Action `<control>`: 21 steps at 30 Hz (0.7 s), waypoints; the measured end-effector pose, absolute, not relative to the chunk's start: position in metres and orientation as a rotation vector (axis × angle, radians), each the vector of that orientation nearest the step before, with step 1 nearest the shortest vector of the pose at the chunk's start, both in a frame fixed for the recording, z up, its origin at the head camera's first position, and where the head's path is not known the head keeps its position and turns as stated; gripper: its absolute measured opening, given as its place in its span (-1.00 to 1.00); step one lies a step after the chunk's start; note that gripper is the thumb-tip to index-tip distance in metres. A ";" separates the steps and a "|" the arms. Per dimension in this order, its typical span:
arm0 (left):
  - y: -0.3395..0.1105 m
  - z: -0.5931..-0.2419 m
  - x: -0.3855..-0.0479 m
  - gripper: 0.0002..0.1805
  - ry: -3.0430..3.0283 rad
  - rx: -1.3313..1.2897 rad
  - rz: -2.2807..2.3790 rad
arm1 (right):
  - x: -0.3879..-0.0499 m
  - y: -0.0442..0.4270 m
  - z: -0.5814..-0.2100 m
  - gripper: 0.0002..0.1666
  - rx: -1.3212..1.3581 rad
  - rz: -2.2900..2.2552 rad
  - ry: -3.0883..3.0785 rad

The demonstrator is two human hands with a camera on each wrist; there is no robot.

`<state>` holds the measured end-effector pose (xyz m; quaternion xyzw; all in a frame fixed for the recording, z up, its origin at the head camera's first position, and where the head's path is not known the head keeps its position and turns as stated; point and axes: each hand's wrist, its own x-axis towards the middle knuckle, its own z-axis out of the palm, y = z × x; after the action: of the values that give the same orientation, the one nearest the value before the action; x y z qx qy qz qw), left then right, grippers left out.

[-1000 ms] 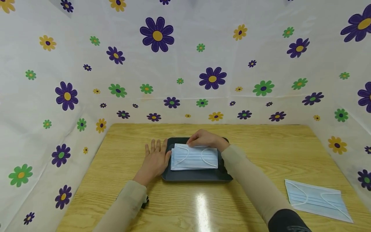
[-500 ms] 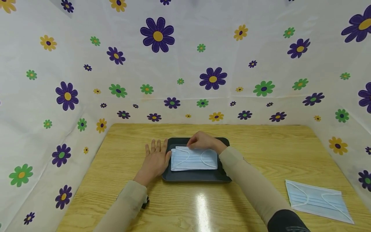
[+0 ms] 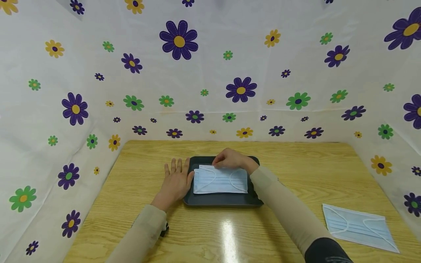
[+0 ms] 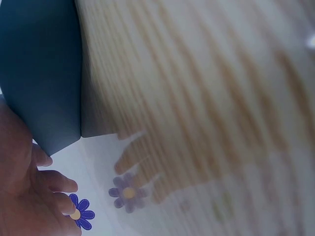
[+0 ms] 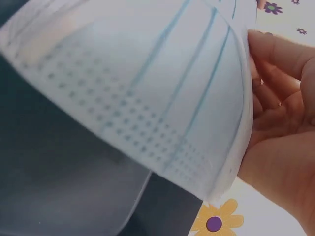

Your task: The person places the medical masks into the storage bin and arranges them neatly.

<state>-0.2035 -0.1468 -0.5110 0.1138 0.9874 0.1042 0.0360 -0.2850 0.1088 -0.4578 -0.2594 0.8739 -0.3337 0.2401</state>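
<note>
A light blue face mask with white ear loops lies over at least one other mask, whose edge shows at its left, inside a dark tray. My right hand pinches the top mask's far edge between thumb and fingers; in the right wrist view that mask bows up from the tray floor. Flat on the table beside the tray's left side, my left hand has its fingers straight and its thumb against the rim. The left wrist view has the tray's outer wall near this hand.
A single face mask lies apart on the wooden table, at the near right. White flower-printed sheeting rises behind the table and along both sides.
The top mask's far edge has come slightly nearer to me, so it sits a little lower over the tray. The left hand and the separate mask stay put.
</note>
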 end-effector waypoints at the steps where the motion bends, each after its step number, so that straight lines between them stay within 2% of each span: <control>1: -0.147 -0.511 -0.203 -0.27 3.032 0.347 0.320 | -0.285 0.108 -0.457 -0.73 -0.726 -0.917 2.381; 9: -0.147 -0.510 -0.203 -0.26 3.032 0.343 0.298 | -0.287 0.097 -0.458 -0.74 -0.876 -0.876 2.381; 21: -0.148 -0.509 -0.204 -0.26 3.014 0.324 0.310 | -0.289 0.087 -0.461 -0.76 -0.804 -0.845 2.427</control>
<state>-0.2041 -0.1475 -0.5091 0.1061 0.9880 0.1018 0.0473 -0.2885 0.0874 -0.4613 -0.2912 0.8787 -0.3058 0.2224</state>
